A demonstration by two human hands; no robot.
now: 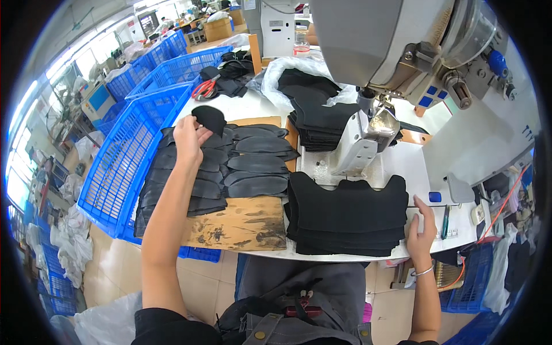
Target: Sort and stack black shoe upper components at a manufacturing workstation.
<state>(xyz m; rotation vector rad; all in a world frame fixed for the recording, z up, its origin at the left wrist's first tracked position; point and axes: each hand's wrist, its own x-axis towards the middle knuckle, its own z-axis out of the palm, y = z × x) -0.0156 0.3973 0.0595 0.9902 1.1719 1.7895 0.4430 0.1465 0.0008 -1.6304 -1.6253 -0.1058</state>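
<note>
My left hand (190, 141) is closed on the edge of a small black rounded piece (211, 119), held up over the far left of the table. Below it, overlapping dark oval pieces (256, 164) lie in rows on a stained brown board (241, 224). My right hand (421, 230) is open, fingers apart, at the right side of a stack of black cut fabric pieces (348, 213). That stack lies at the table's front edge, before the sewing machine (368, 135). Whether the right fingertips touch the stack is hard to tell.
A blue plastic basket (118, 172) stands against the table's left side. Behind the board lie red-handled scissors (204, 88). More black pieces (322, 115) are stacked beside the machine, partly in a clear plastic bag (273, 80). A thin dark tool (445, 221) lies at the right.
</note>
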